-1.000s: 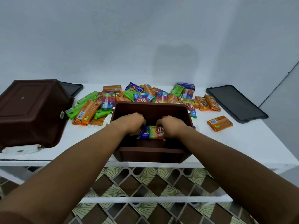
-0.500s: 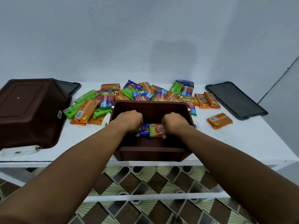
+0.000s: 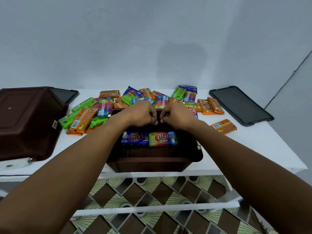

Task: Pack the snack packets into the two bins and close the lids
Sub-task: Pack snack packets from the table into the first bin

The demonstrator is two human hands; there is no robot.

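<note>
A brown open bin point(image 3: 152, 163) stands at the table's front edge. Inside it lie two snack packets side by side: a blue one point(image 3: 134, 138) and a green-yellow one point(image 3: 163, 139). My left hand point(image 3: 141, 114) and my right hand point(image 3: 177, 115) hover close together over the bin's far side, above the two packets. Their fingers are loosely curled and hold nothing. A pile of orange, green and blue packets point(image 3: 109, 105) lies on the table behind the bin. A second brown bin point(image 3: 25, 122) sits upside down at the left.
One dark lid point(image 3: 239, 105) lies flat at the right; another lid point(image 3: 67, 95) shows behind the upturned bin. A single orange packet point(image 3: 223, 126) lies right of the open bin. A white object point(image 3: 15, 163) sticks out under the upturned bin. The wall is close behind.
Both hands have let go of the two packets, which now lie in the bin. The hands have risen and moved toward the bin's far rim.
</note>
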